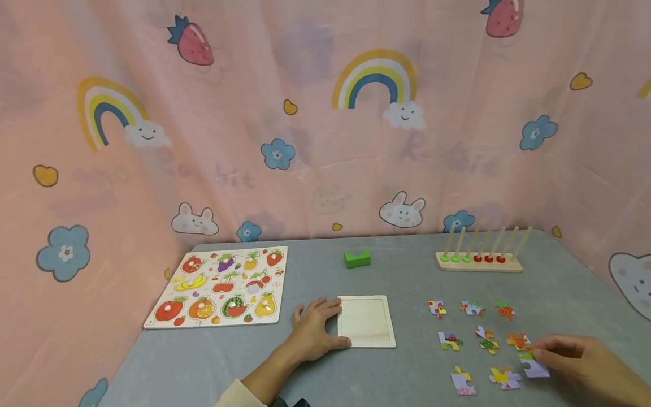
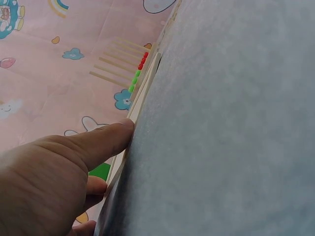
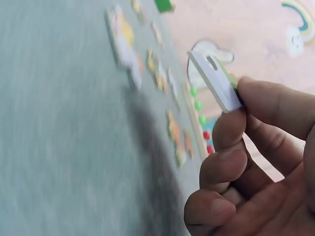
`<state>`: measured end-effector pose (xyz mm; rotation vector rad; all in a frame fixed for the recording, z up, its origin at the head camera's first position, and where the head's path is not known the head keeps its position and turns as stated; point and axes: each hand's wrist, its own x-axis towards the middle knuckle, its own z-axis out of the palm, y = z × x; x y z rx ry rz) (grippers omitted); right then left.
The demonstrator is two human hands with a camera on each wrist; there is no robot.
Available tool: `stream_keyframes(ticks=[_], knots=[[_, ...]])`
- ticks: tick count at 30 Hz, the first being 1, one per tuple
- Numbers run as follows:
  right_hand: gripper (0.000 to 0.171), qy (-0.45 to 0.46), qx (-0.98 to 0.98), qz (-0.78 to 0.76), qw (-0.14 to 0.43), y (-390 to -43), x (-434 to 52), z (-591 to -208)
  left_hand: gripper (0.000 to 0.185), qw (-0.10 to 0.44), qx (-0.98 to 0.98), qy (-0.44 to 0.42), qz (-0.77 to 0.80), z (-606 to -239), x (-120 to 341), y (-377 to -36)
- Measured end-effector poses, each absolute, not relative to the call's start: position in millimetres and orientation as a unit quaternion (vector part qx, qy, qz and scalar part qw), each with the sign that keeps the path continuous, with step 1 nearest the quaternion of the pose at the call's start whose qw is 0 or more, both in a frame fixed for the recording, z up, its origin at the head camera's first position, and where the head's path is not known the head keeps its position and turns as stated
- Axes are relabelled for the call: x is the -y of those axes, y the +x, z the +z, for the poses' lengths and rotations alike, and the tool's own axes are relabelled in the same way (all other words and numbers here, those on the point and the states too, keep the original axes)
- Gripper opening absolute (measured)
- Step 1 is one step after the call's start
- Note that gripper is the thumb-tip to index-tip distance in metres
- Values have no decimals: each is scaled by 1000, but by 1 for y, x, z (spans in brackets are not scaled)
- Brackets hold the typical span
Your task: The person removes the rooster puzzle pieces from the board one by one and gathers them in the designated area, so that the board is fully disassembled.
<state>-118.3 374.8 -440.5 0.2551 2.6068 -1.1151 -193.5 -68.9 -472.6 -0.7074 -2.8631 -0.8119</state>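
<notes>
A square wooden puzzle tray with a raised rim lies flat on the table. My left hand rests against its left side, fingertips by the top corner and thumb near the bottom one. In the left wrist view the thumb touches the tray's rim. Between thumb and fingertips my right hand pinches a lilac and green jigsaw piece, held tilted above the table in the right wrist view. Several other jigsaw pieces lie in loose rows beside it, such as an orange one just behind.
A fruit peg board lies at the left. Behind the tray stands a green notched block. At the back right is a wooden peg rack with green and red beads. A pink printed curtain hangs behind the grey table.
</notes>
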Motion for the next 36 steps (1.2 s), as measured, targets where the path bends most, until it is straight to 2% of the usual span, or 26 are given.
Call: stream_keyframes(ticks=[6, 15, 24, 30, 36], knots=[[46, 66, -911, -377, 150, -119, -390, -451, 68, 42, 935, -230, -266, -473, 69, -194], [34, -30, -938, -324, 120, -122, -398, -457, 68, 43, 935, -232, -266, -472, 70, -194], [23, 32, -952, -290, 90, -124, -398, -465, 69, 43, 935, -232, -265, -472, 69, -195], [30, 42, -945, -312, 85, -120, -400, -466, 69, 43, 936, -232, -263, -474, 69, -196], [44, 49, -942, -323, 72, -115, -402, -469, 69, 40, 935, -234, -263, -474, 69, -195]])
